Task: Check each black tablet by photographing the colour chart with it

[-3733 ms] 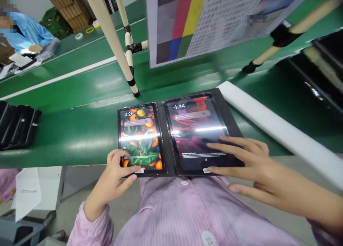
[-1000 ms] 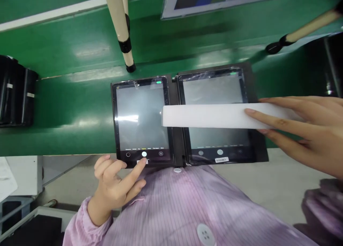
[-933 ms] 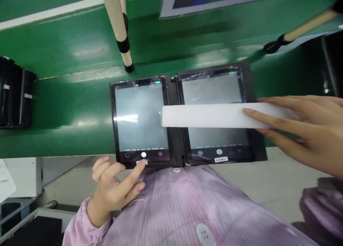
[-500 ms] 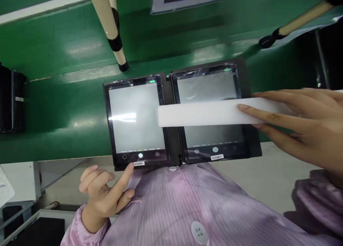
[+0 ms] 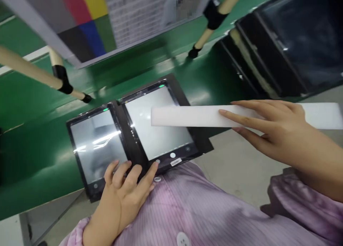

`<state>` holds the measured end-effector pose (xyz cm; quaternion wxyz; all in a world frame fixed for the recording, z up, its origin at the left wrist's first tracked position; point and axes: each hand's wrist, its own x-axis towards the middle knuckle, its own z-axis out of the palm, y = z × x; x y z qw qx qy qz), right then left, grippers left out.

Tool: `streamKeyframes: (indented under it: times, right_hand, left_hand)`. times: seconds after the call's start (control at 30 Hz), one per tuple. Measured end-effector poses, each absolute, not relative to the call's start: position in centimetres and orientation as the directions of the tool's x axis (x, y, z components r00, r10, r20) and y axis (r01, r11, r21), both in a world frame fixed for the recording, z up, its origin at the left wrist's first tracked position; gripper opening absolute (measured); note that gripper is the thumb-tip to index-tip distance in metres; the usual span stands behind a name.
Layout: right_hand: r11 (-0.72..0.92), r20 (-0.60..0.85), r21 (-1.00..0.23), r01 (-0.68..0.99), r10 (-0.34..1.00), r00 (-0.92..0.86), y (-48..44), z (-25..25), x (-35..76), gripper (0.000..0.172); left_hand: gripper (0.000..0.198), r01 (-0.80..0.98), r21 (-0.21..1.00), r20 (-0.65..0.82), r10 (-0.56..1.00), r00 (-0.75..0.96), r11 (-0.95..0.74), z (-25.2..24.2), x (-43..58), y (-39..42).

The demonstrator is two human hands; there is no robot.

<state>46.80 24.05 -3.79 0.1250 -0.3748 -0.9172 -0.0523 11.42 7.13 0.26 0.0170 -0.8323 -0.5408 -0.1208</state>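
Basically, everything sits around the R tablet [image 5: 160,138], which lies face-up on a black backing sheet [image 5: 178,88] on the green bench [image 5: 50,171]. Its screen is lit pale grey, w/ a green mark at the far R corner, a white round button near the bottom & a small barcode label [image 5: 176,162] below that.

L tablet [image 5: 92,146] lies just L of it, also lit, w/ glare streaks across.

L hand [image 5: 123,192] is at the R tablet's near L corner: index stretched out to a small round icon there, other fingers bent over the L tablet's near R part. Can't tell if the index tip touches.

R hand [image 5: 276,126] is off to the R of the R tablet, pinching a white bar [image 5: 193,116] btwn thumb & fingers, index along its face. Bar's L end is over the R tablet's screen; contact unclear.

Beyond the R tablet: a colour chart [image 5: 93,35]. Beyond & R: black flat items [image 5: 292,49], leaning. Pink striped shirt [image 5: 171,206] on its near side.
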Motion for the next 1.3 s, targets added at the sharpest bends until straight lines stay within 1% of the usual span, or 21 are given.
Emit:
streamKeyframes:
  times: [0.07, 0.17, 0.23, 0.37, 0.47, 0.6, 0.7, 0.8, 0.9, 0.97, 1.03, 1.07, 1.13, 1.2, 1.23, 1.3]
  right_hand:
    - [0.647, 0.271, 0.029, 0.762, 0.729, -0.629, 23.1, -3.9, 49.2, 0.041]
    - [0.592, 0.269, 0.052, 0.804, 0.767, -0.582, 22.1, -4.2, 51.1, 0.04]
    - [0.582, 0.269, 0.037, 0.812, 0.777, -0.569, 21.9, -4.5, 51.4, 0.038]
    - [0.583, 0.278, 0.004, 0.812, 0.78, -0.561, 21.9, -5.1, 51.3, 0.036]
    - [0.585, 0.283, -0.012, 0.811, 0.78, -0.559, 21.9, -5.3, 51.5, 0.033]
    - [0.541, 0.258, -0.055, 0.839, 0.82, -0.512, 22.3, -5.8, 51.3, 0.033]
    - [0.4, 0.198, -0.11, 0.91, 0.906, -0.374, 23.4, -6.8, 49.3, 0.043]
    - [0.233, 0.139, -0.125, 0.964, 0.967, -0.216, 24.6, -8.0, 46.0, 0.054]
    - [0.18, 0.013, -0.126, 0.976, 0.984, -0.18, 25.3, -9.1, 42.8, 0.057]
    - [0.149, -0.026, -0.141, 0.979, 0.988, -0.154, 25.2, -9.5, 41.6, 0.058]
    - [0.104, 0.031, -0.202, 0.974, 0.995, -0.1, 24.8, -9.7, 41.0, 0.064]
    - [0.102, 0.07, -0.264, 0.959, 0.994, -0.087, 24.4, -9.9, 41.0, 0.068]
    - [0.155, 0.1, -0.434, 0.887, 0.987, -0.123, 23.4, -10.0, 40.9, 0.076]
    - [0.2, 0.051, -0.611, 0.766, 0.975, -0.215, 22.1, -9.7, 40.7, 0.083]
    - [0.19, 0.004, -0.675, 0.713, 0.967, -0.254, 21.4, -9.5, 40.5, 0.087]
    - [0.119, -0.103, -0.747, 0.654, 0.951, -0.291, 20.1, -8.7, 39.7, 0.093]
  left_hand:
    - [0.032, 0.884, 0.099, 0.217, 0.877, 0.428, -0.456, 0.2, 12.8, 8.4]
    - [0.03, 0.859, 0.118, 0.227, 0.856, 0.465, -0.498, -0.1, 14.6, 9.7]
    - [0.03, 0.852, 0.123, 0.207, 0.853, 0.48, -0.509, -0.4, 15.6, 10.3]
    - [0.032, 0.862, 0.084, 0.122, 0.864, 0.489, -0.5, -0.5, 16.1, 10.2]
    - [0.035, 0.856, 0.102, 0.145, 0.859, 0.492, -0.507, 0.2, 14.9, 9.0]
    - [0.036, 0.909, 0.135, 0.173, 0.913, 0.37, -0.394, 1.0, 12.3, 5.9]
    - [0.039, 0.946, 0.119, 0.18, 0.943, 0.279, -0.302, 0.6, 10.7, 3.3]
    - [0.036, 0.967, 0.085, 0.188, 0.957, 0.221, -0.24, -0.1, 9.8, 1.2]
    - [0.035, 0.984, 0.045, 0.232, 0.96, 0.16, -0.175, -0.7, 9.4, 0.1]
    - [0.034, 0.991, 0.033, 0.268, 0.956, 0.118, -0.132, -1.0, 9.2, -0.4]
    - [0.032, 0.994, 0.032, 0.285, 0.954, 0.091, -0.104, -1.4, 9.0, -0.7]
    - [0.033, 0.995, 0.031, 0.29, 0.953, 0.083, -0.096, -1.7, 9.0, -0.7]
    - [0.035, 0.995, 0.027, 0.296, 0.952, 0.08, -0.092, -2.3, 8.8, -0.8]
    - [0.039, 0.996, 0.02, 0.289, 0.954, 0.082, -0.091, -2.8, 8.6, -0.8]
    - [0.041, 0.995, 0.024, 0.281, 0.956, 0.082, -0.092, -3.0, 8.4, -0.8]
    - [0.047, 0.996, 0.05, 0.267, 0.962, 0.059, -0.075, -3.1, 7.5, -1.0]
